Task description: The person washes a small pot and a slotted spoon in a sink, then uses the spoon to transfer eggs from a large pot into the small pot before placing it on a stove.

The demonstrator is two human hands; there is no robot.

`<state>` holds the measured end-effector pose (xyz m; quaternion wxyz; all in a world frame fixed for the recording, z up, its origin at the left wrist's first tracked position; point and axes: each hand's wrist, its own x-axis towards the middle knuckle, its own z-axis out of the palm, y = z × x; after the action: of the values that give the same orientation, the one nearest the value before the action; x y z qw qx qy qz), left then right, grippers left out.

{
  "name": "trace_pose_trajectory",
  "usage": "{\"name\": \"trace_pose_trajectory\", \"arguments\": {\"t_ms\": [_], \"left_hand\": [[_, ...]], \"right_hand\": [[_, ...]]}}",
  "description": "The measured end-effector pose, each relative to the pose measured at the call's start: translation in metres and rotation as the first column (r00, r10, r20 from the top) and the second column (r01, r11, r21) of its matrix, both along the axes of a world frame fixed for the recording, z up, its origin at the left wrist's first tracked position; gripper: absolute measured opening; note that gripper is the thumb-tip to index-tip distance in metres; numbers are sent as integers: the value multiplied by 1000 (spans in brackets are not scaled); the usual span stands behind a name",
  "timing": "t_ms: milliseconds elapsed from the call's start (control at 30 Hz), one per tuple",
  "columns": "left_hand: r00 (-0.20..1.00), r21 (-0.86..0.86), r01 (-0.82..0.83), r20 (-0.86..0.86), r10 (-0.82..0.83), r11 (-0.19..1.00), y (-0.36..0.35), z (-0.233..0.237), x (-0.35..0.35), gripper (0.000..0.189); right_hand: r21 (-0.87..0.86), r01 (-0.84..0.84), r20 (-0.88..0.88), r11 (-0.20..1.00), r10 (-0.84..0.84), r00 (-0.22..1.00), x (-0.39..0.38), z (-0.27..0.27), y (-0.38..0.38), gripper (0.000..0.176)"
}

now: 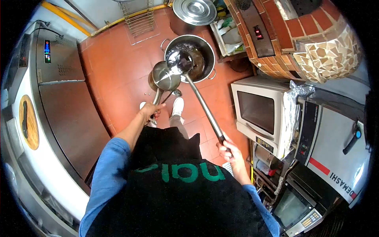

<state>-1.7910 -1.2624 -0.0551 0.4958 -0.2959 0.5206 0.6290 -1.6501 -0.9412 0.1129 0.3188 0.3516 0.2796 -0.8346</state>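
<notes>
My left hand is wrapped round the handle of a small metal saucepan, which sits tilted at the left rim of a large stockpot. A brownish rounded side shows just behind the saucepan. Near my left fingers runs the thin dark handle of a smaller utensil. My right hand grips the dark end of a long-handled ladle. The ladle's shiny bowl overlaps the pot's opening beside the saucepan. Dark, glossy liquid shows inside the pot.
A second pot with a metal lid stands behind the stockpot. To the left is a steel refrigerated counter with a round wooden board. On the right are a microwave, a brick oven and more appliances. A wire rack leans at the back wall.
</notes>
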Motion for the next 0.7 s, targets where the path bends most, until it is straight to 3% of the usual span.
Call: {"name": "trace_pose_trajectory", "arguments": {"t_ms": [167, 267, 333, 400, 433, 500, 533, 600, 633, 700], "left_hand": [[1000, -40, 17, -1, -17, 999, 4, 16, -7, 32], [1000, -12, 5, -31, -5, 1000, -1, 25, -5, 30], [998, 98, -10, -58, 16, 995, -9, 25, -4, 28], [997, 94, -12, -70, 19, 996, -13, 31, -2, 27], [997, 90, -13, -79, 20, 996, -15, 36, -1, 25], [996, 91, -26, -88, 34, 996, -17, 43, 2, 25], [994, 92, -35, -96, 44, 995, -18, 46, 3, 24], [992, 121, -49, -108, 62, 991, -20, 51, 7, 24], [990, 151, -60, -119, 79, 987, -20, 51, 7, 24], [989, 158, -72, -118, 92, 985, -21, 45, 9, 24]], "right_hand": [[11, -34, 105, 999, 33, 994, 7, 31, -21, 61], [16, -80, 46, 997, 79, 996, 2, 36, -30, 63], [56, -150, 26, 987, 149, 989, -2, 40, -32, 64], [167, -234, -89, 958, 251, 964, -6, 44, -39, 67], [168, -236, -91, 957, 253, 963, -6, 44, -40, 67], [416, -311, -84, 855, 377, 923, -2, 43, -42, 68], [416, -312, -85, 854, 378, 922, 1, 38, -41, 68], [784, -260, -218, 564, 642, 735, 11, 25, -40, 67], [784, -258, -218, 564, 641, 736, 13, 27, -39, 67], [978, -163, -18, 127, 841, 541, 12, 41, -40, 67]]}}
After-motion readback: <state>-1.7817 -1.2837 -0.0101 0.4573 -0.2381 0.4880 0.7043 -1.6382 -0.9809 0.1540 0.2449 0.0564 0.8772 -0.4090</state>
